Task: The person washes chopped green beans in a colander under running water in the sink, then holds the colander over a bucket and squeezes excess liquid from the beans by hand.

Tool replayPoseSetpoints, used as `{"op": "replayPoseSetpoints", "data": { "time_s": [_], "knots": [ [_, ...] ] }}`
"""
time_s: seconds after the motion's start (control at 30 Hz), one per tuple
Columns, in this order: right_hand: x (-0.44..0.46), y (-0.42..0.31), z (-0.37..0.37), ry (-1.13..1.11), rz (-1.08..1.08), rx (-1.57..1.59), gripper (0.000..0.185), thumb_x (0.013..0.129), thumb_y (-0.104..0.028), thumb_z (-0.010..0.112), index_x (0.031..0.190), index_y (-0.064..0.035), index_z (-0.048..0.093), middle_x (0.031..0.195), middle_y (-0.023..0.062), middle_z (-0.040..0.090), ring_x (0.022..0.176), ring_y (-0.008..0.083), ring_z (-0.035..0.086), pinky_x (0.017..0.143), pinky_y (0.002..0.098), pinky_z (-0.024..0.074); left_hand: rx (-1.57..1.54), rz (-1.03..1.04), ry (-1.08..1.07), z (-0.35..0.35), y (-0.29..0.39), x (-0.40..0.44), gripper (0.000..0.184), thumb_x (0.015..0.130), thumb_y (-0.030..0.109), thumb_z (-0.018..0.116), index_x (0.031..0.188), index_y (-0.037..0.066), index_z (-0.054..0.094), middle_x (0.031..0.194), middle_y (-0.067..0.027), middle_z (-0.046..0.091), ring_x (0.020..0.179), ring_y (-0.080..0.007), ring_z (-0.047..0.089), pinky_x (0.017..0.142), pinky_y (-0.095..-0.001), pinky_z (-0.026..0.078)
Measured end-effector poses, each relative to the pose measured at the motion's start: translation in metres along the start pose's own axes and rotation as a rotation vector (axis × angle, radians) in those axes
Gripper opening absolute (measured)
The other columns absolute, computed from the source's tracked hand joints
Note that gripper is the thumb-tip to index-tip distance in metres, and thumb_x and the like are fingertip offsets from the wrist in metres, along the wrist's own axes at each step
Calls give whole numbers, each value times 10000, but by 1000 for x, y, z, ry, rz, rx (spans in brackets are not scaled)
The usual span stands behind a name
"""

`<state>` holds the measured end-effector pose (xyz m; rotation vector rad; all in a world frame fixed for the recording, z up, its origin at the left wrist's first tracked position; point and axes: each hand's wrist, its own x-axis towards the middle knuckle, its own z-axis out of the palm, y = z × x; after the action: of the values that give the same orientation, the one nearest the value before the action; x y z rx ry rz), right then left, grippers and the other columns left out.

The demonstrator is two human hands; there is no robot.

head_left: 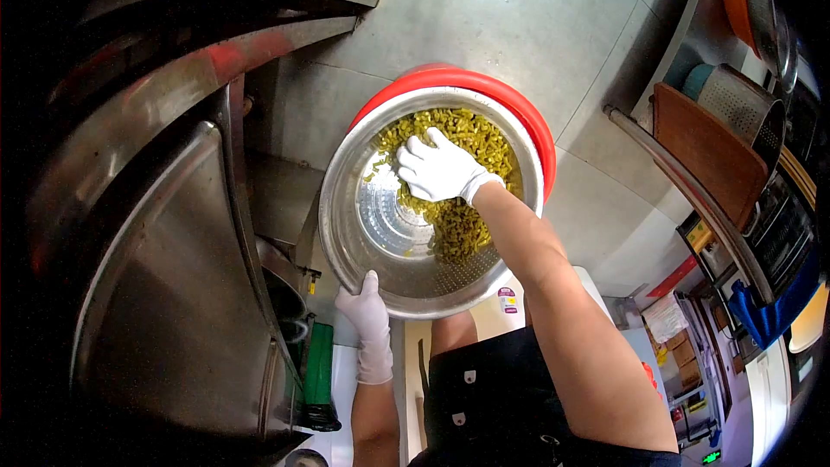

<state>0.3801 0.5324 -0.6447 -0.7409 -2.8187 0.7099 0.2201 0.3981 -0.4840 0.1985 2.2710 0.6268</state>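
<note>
A large round metal basin (pixel 346 233) with small drain holes sits over a red tub (pixel 540 134). Chopped green vegetable pieces (pixel 462 233) are heaped along its upper and right side, while the left part of its bottom shows bare metal. My right hand (pixel 437 169), in a white glove, lies on the pieces with its fingers somewhat spread; nothing is seen held in it. The near-left rim of the basin is gripped by my left hand (pixel 367 316), also gloved in white, with the thumb over the edge and the other fingers mostly hidden.
Metal kitchen equipment (pixel 173 294) fills the left side. On the right, a shelf with a metal rail (pixel 692 199) holds a brown tray (pixel 705 151) and a perforated metal container (pixel 739 108). Grey floor tiles (pixel 484 9) lie beyond the tub. A green object (pixel 319 363) is at the lower left.
</note>
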Motion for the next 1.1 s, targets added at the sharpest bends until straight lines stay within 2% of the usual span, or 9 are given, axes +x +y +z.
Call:
{"op": "replayPoseSetpoints", "data": {
  "time_s": [0.07, 0.17, 0.37, 0.47, 0.97, 1.1],
  "knots": [
    [0, 0, -1, -10, -2, 1, 328, 777, -405, 550, 942, -124, 584, 1050, 80, 519, 1061, 255, 465, 873, 522, 380, 11, 7, -1, 0, 0, 0, 205, 775, -29, 615, 955, -125, 599, 931, -132, 658, 807, -179, 616, 742, -283, 471],
    [0, 1, -3, 58, -9, -36, 288, 732, -384, 577, 871, -131, 560, 1037, 66, 537, 992, 226, 487, 833, 464, 392, 12, 23, 1, 1, -1, 0, 199, 776, -26, 617, 949, -122, 600, 924, -129, 659, 796, -180, 616, 737, -282, 471],
    [-1, 1, -3, 64, -10, -31, 292, 731, -386, 580, 866, -127, 558, 1039, 65, 537, 998, 230, 486, 835, 468, 394, -7, 19, 3, 0, -4, -1, 202, 775, -28, 616, 955, -118, 599, 934, -126, 656, 801, -172, 608, 742, -274, 465],
    [-2, 1, -1, -24, -14, -18, 352, 769, -420, 560, 956, -121, 580, 1066, 83, 526, 1069, 258, 463, 879, 515, 383, -18, 29, 1, 2, -1, -2, 207, 775, -31, 614, 962, -118, 597, 942, -123, 653, 810, -168, 605, 745, -273, 464],
    [-5, 0, -2, 21, -17, 6, 334, 780, -421, 547, 932, -125, 578, 1064, 82, 527, 1059, 254, 461, 882, 494, 377, -43, 18, -4, 1, 1, -7, 244, 775, -29, 603, 1001, -120, 586, 985, -140, 639, 847, -187, 603, 773, -286, 460],
    [-7, -9, -7, 104, -29, 6, 262, 732, -369, 571, 848, -135, 555, 1045, 71, 534, 953, 229, 494, 808, 442, 391, -27, -18, 38, -4, 1, -16, 235, 780, -6, 607, 988, -114, 586, 980, -152, 643, 854, -203, 612, 773, -293, 462]
  ]
}}
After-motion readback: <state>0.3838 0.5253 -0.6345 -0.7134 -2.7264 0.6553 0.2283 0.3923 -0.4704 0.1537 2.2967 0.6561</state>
